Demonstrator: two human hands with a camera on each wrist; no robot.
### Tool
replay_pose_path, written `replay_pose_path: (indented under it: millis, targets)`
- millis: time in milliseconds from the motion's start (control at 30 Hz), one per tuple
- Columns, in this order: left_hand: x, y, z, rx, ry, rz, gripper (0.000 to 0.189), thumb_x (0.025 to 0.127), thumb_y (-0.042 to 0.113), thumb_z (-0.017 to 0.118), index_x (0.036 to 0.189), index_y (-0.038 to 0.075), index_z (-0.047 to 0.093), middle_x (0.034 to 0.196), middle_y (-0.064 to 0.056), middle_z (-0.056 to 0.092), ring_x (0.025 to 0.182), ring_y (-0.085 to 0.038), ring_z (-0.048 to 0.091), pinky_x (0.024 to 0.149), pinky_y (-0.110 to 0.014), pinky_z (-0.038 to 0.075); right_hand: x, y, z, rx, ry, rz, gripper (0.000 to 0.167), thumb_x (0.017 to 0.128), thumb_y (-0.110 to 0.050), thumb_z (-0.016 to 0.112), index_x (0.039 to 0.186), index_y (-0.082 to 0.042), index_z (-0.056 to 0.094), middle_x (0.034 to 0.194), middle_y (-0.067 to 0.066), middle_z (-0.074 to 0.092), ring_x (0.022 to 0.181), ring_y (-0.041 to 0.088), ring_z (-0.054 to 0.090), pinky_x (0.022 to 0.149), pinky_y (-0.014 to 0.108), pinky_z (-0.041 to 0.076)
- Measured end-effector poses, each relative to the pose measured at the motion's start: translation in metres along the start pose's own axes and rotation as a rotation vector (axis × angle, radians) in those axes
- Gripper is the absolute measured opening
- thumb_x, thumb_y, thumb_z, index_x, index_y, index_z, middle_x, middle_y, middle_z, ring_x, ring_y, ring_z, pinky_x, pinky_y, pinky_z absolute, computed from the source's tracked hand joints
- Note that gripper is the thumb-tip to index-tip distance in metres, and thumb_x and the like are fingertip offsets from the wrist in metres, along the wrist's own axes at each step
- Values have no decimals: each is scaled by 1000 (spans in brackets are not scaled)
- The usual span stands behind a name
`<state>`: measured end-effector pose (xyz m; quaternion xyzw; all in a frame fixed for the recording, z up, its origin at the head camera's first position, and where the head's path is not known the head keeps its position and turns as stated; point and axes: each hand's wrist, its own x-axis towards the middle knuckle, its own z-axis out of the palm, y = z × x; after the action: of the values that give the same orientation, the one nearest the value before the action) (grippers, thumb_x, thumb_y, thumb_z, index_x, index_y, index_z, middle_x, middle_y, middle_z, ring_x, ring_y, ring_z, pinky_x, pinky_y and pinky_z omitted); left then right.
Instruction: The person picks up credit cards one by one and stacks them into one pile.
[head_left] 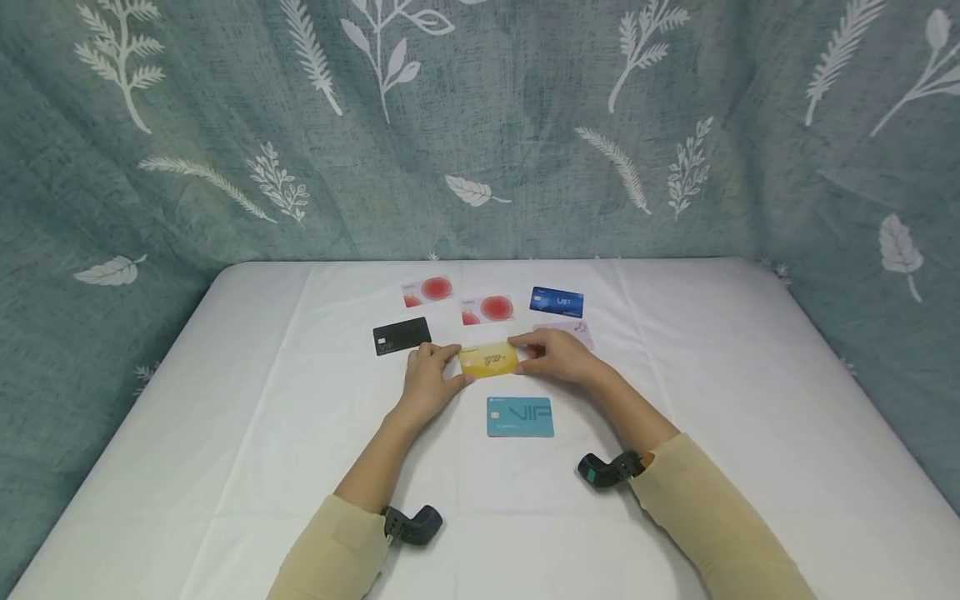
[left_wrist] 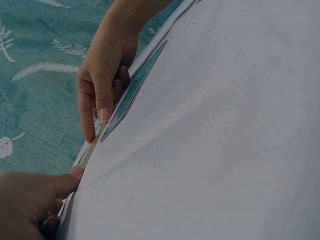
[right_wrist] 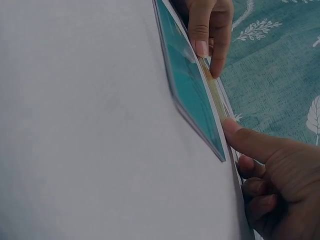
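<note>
A yellow card [head_left: 489,360] lies near the middle of the white table, between both hands. At its left end my left hand [head_left: 426,383] holds it, index finger at the upper corner and thumb at the lower one. My right hand [head_left: 561,355] grips the right end the same way, its wrist partly over a pale pink card [head_left: 581,332]. Both wrist views show the yellow card [right_wrist: 216,95] edge-on, low against the cloth, with thumb and fingertips at its ends. Just below it in the head view lies a teal VIP card [head_left: 520,417].
A black card [head_left: 401,336] sits beside the left fingertips. Farther back are two white cards with red circles, one left [head_left: 427,291] and one nearer the centre [head_left: 487,310], plus a blue VIP card [head_left: 557,302]. A leaf-patterned curtain [head_left: 525,167] hangs behind the white-clothed table [head_left: 262,467].
</note>
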<state>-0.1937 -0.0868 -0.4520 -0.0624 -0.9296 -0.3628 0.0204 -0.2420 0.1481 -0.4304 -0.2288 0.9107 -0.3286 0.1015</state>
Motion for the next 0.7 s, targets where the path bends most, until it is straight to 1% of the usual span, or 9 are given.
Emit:
replay_pose_path:
  millis: [133,333,467,567,700]
  targets:
    - [0,0,0,-5,5,8,54,81,25,74,129,7,57,111,-12,52,103,-26,42,88,-39,37,0,1,1,31,17,-6,51,79,-23,76,125,-6,61,80,3,53,76,17,47,67,27,38]
    - [-1,0,-3,-10,37,41,54,80,22,76,128,6,57,107,-10,54,101,-26,44,89,-41,37,0,2,3,85,50,-32,51,78,-20,77,124,-3,61,84,3,56,76,16,47,66,26,38]
    - [-2,0,-3,-22,48,63,53,79,21,75,127,5,57,107,-8,56,100,-25,46,89,-41,38,0,3,5,93,62,-10,51,77,-20,78,124,-5,61,88,3,56,74,16,47,64,25,38]
    - [-2,-1,-1,-36,48,62,53,79,21,75,127,6,57,106,-6,58,97,-23,47,89,-39,38,-2,4,7,101,68,7,51,76,-20,79,122,-7,61,90,3,57,72,16,46,63,24,37]
    - [-2,-2,2,-52,54,60,54,79,20,76,127,7,56,103,-5,59,94,-22,48,87,-37,39,-4,5,8,116,86,8,52,74,-20,81,121,-7,61,91,4,59,69,16,46,60,24,37]
